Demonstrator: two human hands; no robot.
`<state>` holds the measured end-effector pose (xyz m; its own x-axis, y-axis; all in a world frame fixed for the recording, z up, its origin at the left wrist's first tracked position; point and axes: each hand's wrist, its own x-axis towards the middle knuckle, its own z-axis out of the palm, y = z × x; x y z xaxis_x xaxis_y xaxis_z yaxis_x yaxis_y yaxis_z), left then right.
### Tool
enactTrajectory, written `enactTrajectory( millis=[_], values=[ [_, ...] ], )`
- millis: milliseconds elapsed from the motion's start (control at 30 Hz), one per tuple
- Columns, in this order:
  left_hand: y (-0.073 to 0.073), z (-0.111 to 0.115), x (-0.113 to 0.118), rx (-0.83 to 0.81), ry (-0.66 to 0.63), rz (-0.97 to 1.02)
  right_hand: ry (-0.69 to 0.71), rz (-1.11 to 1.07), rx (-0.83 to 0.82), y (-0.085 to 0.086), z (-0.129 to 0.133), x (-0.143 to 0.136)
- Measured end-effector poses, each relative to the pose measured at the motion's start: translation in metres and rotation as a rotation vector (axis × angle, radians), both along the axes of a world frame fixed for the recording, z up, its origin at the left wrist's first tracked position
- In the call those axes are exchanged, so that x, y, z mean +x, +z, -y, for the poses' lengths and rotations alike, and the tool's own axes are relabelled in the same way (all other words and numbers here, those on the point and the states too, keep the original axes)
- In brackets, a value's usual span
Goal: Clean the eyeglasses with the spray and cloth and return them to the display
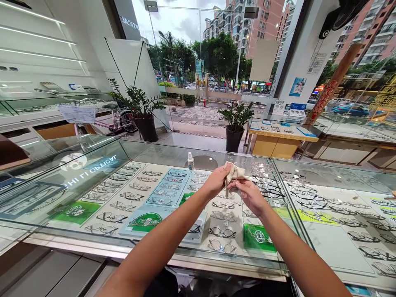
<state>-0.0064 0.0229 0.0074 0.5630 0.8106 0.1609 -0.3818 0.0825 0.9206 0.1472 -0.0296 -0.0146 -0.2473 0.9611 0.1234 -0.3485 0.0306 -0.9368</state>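
Glass doors (182,86) look out on trees and tall buildings past a bright shop floor, with a dark-potted plant (145,105) and another leafy plant (235,119) standing inside. Nearer, a long glass-topped surface (148,152) spans the view. Beneath its glass lie rows of spectacle frames (222,232), among them pale blue trays and green cards (258,237).

Both hands meet above this glass. The left hand (218,179) grips a cloth (236,171) from one side, fingers bent over it; the right hand (251,196) pinches at its lower edge, thumb and fingertips close together. Something thin seems to show at the lower folds, perhaps part of a pair of glasses, but cloth and fingers hide too much of it to be sure.

As far as can be judged, the handling is underway: the cloth is already gathered up between the hands, and neither it nor whatever it covers is set down. How much wiping or folding is done or left cannot be told.

The cloth is small, cream or beige, soft and crumpled, with one corner sticking out toward the right. Beyond the left hand, a small white bottle (190,161) with a printed label stands upright on the glass, its white top apparently closed.
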Motion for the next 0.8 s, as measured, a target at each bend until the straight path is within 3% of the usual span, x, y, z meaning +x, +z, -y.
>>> enactTrajectory(
  millis=[133, 233, 300, 433, 600, 800],
  values=[
    [0.006, -0.005, -0.006, -0.071, 0.049, 0.038, -0.029, 0.094, 0.04, 0.019, 0.006, 0.01],
    [0.01, -0.01, -0.015, -0.11, 0.096, 0.019, -0.01, 0.352, 0.191, 0.045, 0.019, 0.024],
    [0.012, -0.015, -0.025, -0.126, 0.042, -0.05, -0.011, 0.57, 0.375, 0.065, 0.028, 0.034],
    [0.011, -0.024, -0.045, -0.152, -0.186, -0.213, -0.061, 1.195, 0.829, 0.096, 0.04, 0.047],
    [0.01, -0.025, -0.055, -0.161, -0.37, -0.341, -0.04, 1.776, 1.17, 0.104, 0.04, 0.044],
    [0.009, -0.015, -0.048, -0.105, -0.553, -0.432, 0.065, 1.867, 1.308, 0.105, 0.046, 0.028]
  ],
)
